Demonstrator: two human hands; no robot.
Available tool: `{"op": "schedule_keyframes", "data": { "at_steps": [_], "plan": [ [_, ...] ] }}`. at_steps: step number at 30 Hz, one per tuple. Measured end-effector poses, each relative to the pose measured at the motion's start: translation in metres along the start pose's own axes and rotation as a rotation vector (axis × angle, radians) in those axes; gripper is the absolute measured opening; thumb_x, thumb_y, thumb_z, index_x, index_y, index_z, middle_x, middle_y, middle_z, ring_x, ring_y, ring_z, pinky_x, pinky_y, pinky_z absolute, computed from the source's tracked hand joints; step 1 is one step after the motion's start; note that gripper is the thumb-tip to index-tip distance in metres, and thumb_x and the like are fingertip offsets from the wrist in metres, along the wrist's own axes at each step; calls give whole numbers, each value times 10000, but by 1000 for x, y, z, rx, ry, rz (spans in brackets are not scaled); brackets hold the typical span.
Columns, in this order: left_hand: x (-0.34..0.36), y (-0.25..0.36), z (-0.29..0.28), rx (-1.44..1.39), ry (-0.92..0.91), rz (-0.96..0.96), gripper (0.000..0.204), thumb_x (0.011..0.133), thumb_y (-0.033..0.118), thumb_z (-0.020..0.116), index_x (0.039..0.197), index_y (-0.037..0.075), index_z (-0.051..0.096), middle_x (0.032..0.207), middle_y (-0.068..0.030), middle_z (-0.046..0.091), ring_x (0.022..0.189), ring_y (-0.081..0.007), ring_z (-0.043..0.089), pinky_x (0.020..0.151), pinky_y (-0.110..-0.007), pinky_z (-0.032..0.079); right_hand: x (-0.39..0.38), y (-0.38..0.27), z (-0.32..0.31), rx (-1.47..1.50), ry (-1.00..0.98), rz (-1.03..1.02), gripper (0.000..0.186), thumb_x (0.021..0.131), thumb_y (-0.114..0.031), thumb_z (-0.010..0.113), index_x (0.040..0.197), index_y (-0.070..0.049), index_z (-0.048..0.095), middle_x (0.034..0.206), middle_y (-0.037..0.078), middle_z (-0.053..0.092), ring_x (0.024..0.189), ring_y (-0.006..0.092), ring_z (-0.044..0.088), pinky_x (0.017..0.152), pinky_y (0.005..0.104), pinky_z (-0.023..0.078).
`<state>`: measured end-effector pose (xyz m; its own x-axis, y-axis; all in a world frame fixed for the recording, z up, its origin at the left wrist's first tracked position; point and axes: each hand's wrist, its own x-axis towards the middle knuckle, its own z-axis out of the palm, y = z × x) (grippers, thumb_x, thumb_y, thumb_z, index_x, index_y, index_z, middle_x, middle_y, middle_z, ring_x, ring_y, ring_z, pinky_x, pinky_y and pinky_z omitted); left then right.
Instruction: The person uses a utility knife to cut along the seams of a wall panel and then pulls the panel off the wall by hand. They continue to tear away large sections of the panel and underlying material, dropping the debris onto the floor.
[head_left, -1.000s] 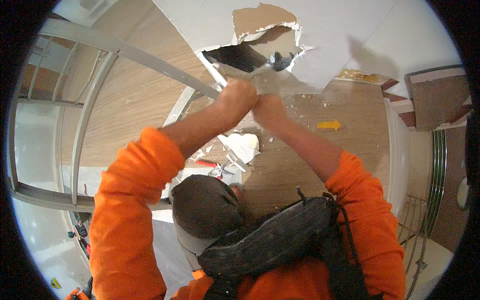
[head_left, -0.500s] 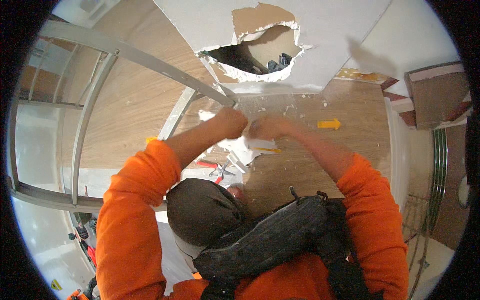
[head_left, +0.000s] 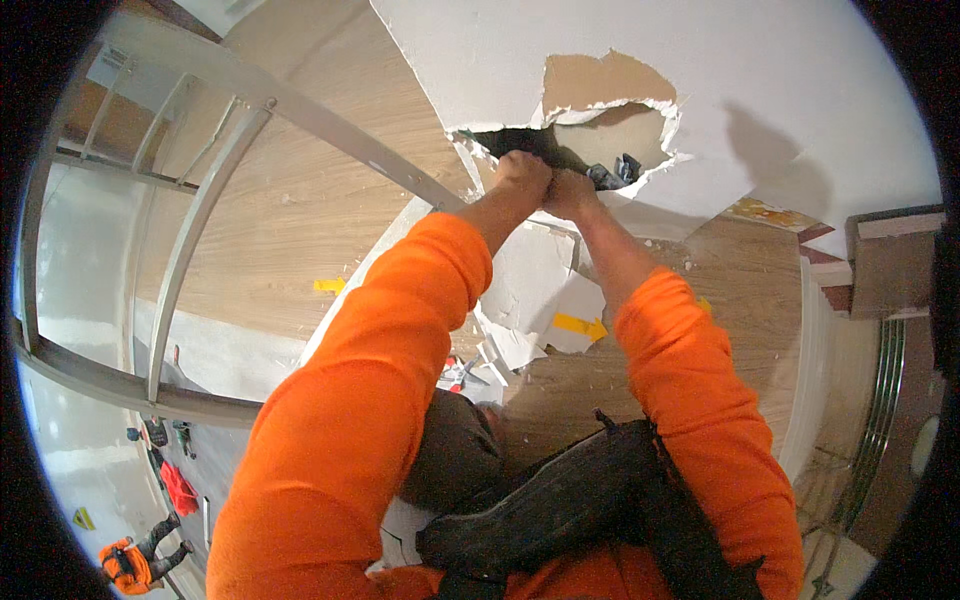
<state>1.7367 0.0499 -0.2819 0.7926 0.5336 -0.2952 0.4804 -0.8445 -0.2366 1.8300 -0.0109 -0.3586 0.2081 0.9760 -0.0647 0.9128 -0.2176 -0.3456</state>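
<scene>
A ragged hole with torn white edges is broken through the drywall panel (head_left: 770, 70). My left hand (head_left: 522, 174) is closed over the hole's lower left rim, knuckles up. Right beside it, my right hand (head_left: 569, 194) grips the same broken rim; the fingertips of both hands are hidden. Inside the hole, dark crumpled material (head_left: 614, 172) shows to the right of my hands. Below them, broken drywall pieces (head_left: 525, 275) lie on the wood-look floor.
A metal ladder-like frame (head_left: 190, 240) stands at the left. Near my knee lies a red-handled tool (head_left: 458, 372). Yellow arrow markers (head_left: 580, 326) are on the debris and floor. At the far lower left is another person in orange (head_left: 130, 565). A brown box-like object (head_left: 895, 262) sits at the right.
Both hands have moved forward from above the floor to the hole's lower rim, and my arms have stretched out. The whole view has shifted, so the hole appears lower and further right.
</scene>
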Motion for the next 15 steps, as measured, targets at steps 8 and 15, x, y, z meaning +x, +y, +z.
{"op": "schedule_keyframes", "data": {
  "at_steps": [8, 15],
  "plan": [
    [-58, 28, 21, -130, 0, 47, 207, 899, 153, 577, 986, 54, 735, 1025, -135, 720, 969, -253, 701, 796, -378, 569, -55, -3, 27, -34, 159, -52, 244, 764, -313, 693, 782, -71, 716, 820, 188, 700, 801, 366, 689, 696, 465, 540],
    [-47, 28, 26, -90, 111, 169, 174, 854, 102, 582, 906, 18, 725, 878, -177, 715, 820, -310, 715, 706, -421, 575, -44, 15, 36, 3, 140, -33, 228, 786, -264, 646, 779, -46, 710, 777, 201, 684, 748, 377, 678, 693, 484, 529]
  ]
}}
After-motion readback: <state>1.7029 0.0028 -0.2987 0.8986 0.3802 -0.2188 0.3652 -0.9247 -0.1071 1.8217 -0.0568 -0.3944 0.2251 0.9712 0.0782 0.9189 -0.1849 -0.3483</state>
